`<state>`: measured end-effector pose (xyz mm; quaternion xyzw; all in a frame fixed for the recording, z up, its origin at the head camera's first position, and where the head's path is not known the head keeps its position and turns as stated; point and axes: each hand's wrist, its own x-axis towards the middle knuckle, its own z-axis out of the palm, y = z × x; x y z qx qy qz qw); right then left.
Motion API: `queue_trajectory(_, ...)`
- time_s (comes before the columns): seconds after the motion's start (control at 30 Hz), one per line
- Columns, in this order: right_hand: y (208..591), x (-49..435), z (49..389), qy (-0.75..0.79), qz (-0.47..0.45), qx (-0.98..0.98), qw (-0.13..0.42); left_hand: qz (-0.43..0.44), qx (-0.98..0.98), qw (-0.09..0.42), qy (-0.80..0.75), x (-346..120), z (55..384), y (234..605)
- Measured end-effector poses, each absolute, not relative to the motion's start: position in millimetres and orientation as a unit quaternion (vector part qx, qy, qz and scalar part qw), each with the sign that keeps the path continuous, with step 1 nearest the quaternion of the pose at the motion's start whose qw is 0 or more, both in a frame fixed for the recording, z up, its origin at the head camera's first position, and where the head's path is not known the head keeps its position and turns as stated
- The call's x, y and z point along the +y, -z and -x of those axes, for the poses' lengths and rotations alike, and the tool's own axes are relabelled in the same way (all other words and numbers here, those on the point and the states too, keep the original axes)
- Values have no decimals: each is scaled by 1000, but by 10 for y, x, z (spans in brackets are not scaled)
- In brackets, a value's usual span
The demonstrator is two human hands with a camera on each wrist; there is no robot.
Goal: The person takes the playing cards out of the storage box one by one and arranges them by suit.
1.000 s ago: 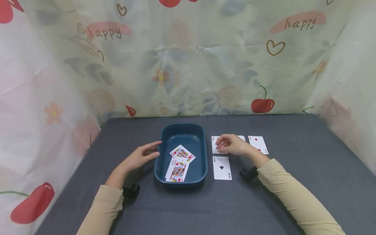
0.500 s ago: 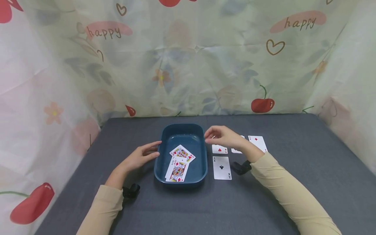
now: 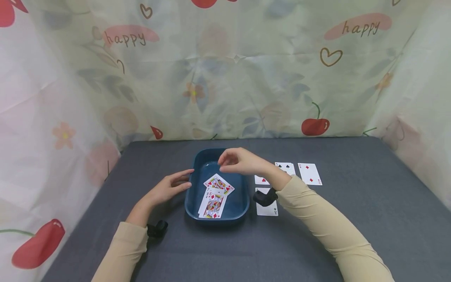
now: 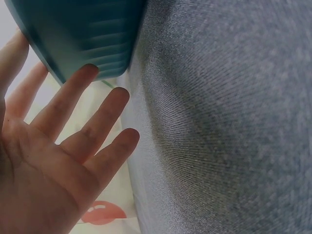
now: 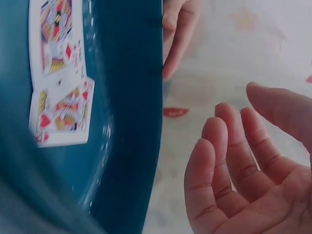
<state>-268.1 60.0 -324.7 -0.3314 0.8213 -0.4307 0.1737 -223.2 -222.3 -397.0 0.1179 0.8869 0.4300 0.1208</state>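
Note:
A dark blue tray [image 3: 243,196] stands mid-table with several face cards [image 3: 215,195] lying face up in it. My left hand [image 3: 176,183] lies flat beside the tray, its straight fingers [image 4: 73,97] touching the tray's left wall [image 4: 87,39]. My right hand [image 3: 229,161] hovers over the tray's far end, fingers loosely curled. In the right wrist view its palm [image 5: 243,170] is empty above the tray [image 5: 131,122] and the cards [image 5: 61,112]. Right of the tray lie a heart card [image 3: 262,180], a spade card [image 3: 286,168], a diamond card [image 3: 310,173] and a club ace [image 3: 267,209].
The table wears a grey cloth [image 3: 317,243]. A floral curtain [image 3: 225,78] closes off the back and both sides. A black wrist camera [image 3: 264,197] on my right arm hides part of the club ace.
My right hand has lifted off the heart card and moved left, from the card rows to above the tray. The heart card stayed on the table. The left hand has not moved.

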Motion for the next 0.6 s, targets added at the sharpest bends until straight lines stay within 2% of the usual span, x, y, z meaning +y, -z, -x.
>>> queue_trajectory(0.3, 3278, 264, 2682, 378, 356, 835, 185, -119, 887, 129, -427, -2238, 2232, 3958)
queue_trajectory(0.6, 3430, 50, 2719, 346, 322, 851, 227, -141, 883, 123, -431, -2248, 2231, 3953)
